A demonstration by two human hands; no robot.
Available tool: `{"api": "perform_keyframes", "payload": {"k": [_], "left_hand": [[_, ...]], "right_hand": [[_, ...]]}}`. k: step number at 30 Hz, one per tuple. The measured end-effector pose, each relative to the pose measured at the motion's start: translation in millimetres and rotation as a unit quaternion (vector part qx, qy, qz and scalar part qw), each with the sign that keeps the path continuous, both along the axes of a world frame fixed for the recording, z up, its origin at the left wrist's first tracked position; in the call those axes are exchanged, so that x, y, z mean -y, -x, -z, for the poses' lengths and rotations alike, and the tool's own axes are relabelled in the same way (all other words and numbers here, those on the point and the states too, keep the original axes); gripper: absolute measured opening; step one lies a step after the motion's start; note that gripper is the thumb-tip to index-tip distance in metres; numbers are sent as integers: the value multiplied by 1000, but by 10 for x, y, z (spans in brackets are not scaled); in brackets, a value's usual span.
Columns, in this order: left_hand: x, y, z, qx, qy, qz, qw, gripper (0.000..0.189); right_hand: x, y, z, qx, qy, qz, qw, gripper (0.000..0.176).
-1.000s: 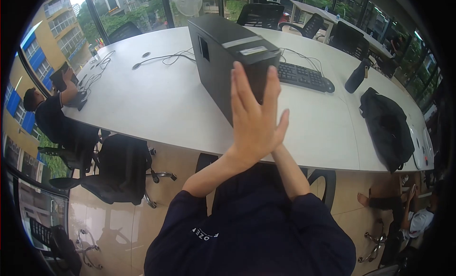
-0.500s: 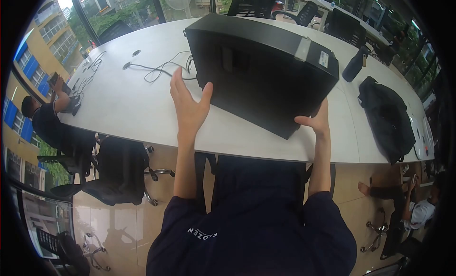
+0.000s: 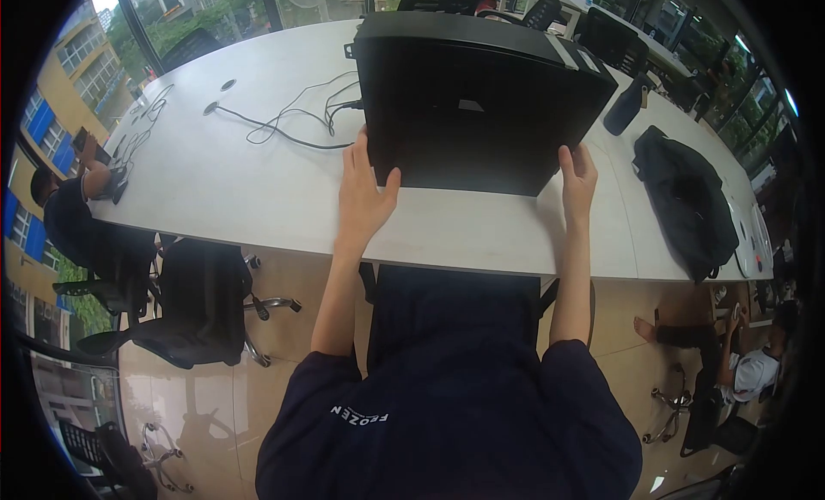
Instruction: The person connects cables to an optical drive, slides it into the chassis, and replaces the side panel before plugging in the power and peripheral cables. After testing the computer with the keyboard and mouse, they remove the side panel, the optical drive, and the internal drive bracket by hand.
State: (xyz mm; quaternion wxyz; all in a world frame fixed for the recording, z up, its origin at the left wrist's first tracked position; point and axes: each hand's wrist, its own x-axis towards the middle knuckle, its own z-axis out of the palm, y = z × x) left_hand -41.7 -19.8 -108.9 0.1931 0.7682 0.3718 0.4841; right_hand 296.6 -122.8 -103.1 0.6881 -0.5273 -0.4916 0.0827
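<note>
A large black box-shaped case [image 3: 481, 113] stands upright on the white table [image 3: 258, 190], its broad dark side facing me. My left hand [image 3: 365, 195] is at the case's lower left corner, fingers along its left edge and thumb against the broad side. At the lower right corner is my right hand [image 3: 578, 182], its thumb and fingers touching the case's edge. Both hands press the case from its two sides. A black cable [image 3: 284, 137] runs from a table grommet toward the case's left side, and another plug enters that side higher up.
A dark bottle [image 3: 626, 106] and a black bag [image 3: 687, 203] lie to the right. On the far left a person [image 3: 73, 216] sits by more cables [image 3: 142, 126]. Another person [image 3: 756, 371] sits at the lower right. Black chairs [image 3: 202, 294] stand below the table's left edge.
The case has turned so that its lower edge runs nearly level, and it sits farther back. My hands have moved with it, the right one farther up its side. The view has shifted slightly.
</note>
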Motion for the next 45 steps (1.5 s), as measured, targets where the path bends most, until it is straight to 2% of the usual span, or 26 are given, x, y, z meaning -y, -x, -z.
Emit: {"api": "perform_keyframes", "payload": {"k": [1, 6, 11, 17, 19, 20, 21, 22, 23, 25, 26, 27, 28, 30, 36, 45], "left_hand": [[-16, -7, 48, 0, 1, 1, 1000, 78], [-59, -38, 191, 57, 12, 16, 998, 82], [-76, -48, 219, 50, -10, 4, 999, 84], [-61, -44, 217, 49, -3, 6, 999, 85], [-34, -56, 214, 56, 5, 7, 998, 85], [-12, -75, 219, 116, 37, 24, 992, 85], [-12, -91, 214, 175, 66, 40, 982, 84], [-50, -110, 234, 178, 64, 36, 981, 84], [-99, -108, 293, 187, 66, 36, 979, 81], [-113, -45, 400, 186, 75, 37, 979, 77], [-133, -38, 419, 113, 64, 8, 992, 73], [-146, -40, 424, 40, 52, -19, 998, 68], [-146, -38, 408, 37, 53, -16, 998, 68], [-135, -18, 358, 93, 103, 21, 990, 65], [-106, -17, 329, 63, 79, 14, 995, 62], [-101, -10, 337, 58, 82, 15, 995, 65]], "right_hand": [[5, 39, 2, -9, -6, 12, 1000, 40], [-14, -23, 81, -15, 11, 1, 1000, 39], [9, 41, 43, -38, 3, 3, 999, 39], [-12, -17, 98, -48, 55, -10, 997, 41], [-89, 250, 40, -29, -112, 146, 983, 45], [-89, 277, 24, -25, -111, 145, 983, 45], [-86, 303, 5, -5, -162, 170, 972, 46], [-102, 347, -8, 13, -214, 192, 958, 48], [-103, 558, -118, -9, -219, 130, 967, 37], [-163, 962, -394, 53, -182, -1, 982, 29], [-229, 1101, -540, 161, -181, 6, 970, 36], [-294, 1287, -654, 168, -183, 12, 969, 43], [-337, 1432, -742, 158, -165, 9, 973, 47], [-485, 1574, -708, 216, -126, 87, 964, 50], [-609, 1794, -643, 200, -124, 136, 962, 50], [-575, 1779, -674, 190, -92, 119, 970, 47]]}}
